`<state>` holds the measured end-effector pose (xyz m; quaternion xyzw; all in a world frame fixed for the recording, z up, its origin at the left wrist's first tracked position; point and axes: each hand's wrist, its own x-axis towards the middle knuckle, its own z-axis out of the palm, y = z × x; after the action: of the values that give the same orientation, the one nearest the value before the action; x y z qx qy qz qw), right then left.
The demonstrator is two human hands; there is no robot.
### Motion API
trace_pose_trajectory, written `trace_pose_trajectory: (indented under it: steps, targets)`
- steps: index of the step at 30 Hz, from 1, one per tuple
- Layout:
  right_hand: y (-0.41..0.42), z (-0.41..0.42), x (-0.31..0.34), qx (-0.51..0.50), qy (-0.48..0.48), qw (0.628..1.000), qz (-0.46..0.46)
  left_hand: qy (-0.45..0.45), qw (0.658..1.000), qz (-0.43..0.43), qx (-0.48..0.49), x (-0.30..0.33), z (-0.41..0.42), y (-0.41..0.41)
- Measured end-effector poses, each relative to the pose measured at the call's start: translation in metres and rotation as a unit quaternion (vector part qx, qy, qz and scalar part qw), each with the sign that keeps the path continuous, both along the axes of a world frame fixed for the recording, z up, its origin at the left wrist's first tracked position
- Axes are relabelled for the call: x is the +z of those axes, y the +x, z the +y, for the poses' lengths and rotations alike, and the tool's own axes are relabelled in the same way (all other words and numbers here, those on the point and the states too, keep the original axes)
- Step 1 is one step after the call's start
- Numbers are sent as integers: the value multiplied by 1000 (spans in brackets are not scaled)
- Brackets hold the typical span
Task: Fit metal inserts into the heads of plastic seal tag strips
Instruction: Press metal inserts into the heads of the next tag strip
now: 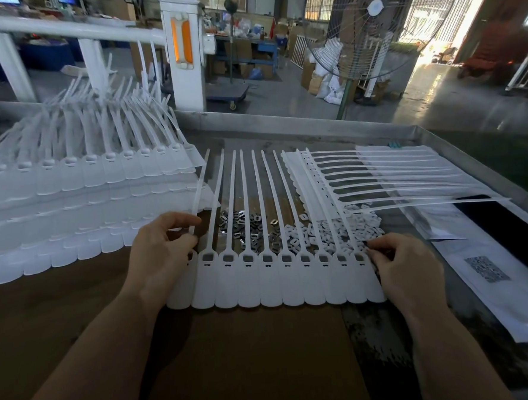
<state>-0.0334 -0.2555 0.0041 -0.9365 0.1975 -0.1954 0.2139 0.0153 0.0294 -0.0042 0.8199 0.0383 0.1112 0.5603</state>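
Observation:
A joined row of white plastic seal tag strips (271,287) lies flat in front of me, tails pointing away. Dark metal inserts show in the square heads (247,258) of most of them. My left hand (162,252) pinches the tail of the leftmost strip (198,188), just above its head. My right hand (406,265) rests at the right end of the row, fingertips closed beside the last head; whether it holds something I cannot tell. A loose pile of dark metal inserts (249,228) lies behind the heads, under the tails.
Small white plastic caps (335,229) are heaped right of the metal pile. A big stack of strip rows (71,205) fills the left. Another row (363,175) lies sideways at the back right. White paper (493,278) and a black sheet (511,228) sit on the right, near the metal tray rim (313,122).

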Motion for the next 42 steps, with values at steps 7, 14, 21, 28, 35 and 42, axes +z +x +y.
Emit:
trace_pose_trajectory:
  steps: [7, 14, 21, 28, 35, 42]
  targets:
    - [1, 0, -1, 1, -2, 1000, -16, 0, 1000, -2, -4, 2, -2, -1]
    - [3, -1, -2, -1, -18, 1000, 12, 11, 1000, -2, 1, 3, -5, -2]
    - [3, 1, -1, 1, -8, 1000, -14, 14, 1000, -4, -3, 5, -6, -3]
    - [2, 1, 0, 9, 3, 998, -67, 8, 1000, -3, -11, 5, -6, -5]
    - [3, 17, 9, 104, 21, 980, -168, 14, 1000, 0, -21, 4, -7, -4]
    - [5, 79, 22, 285, 85, 948, -115, 22, 999, 4, -22, 5, -8, -4]
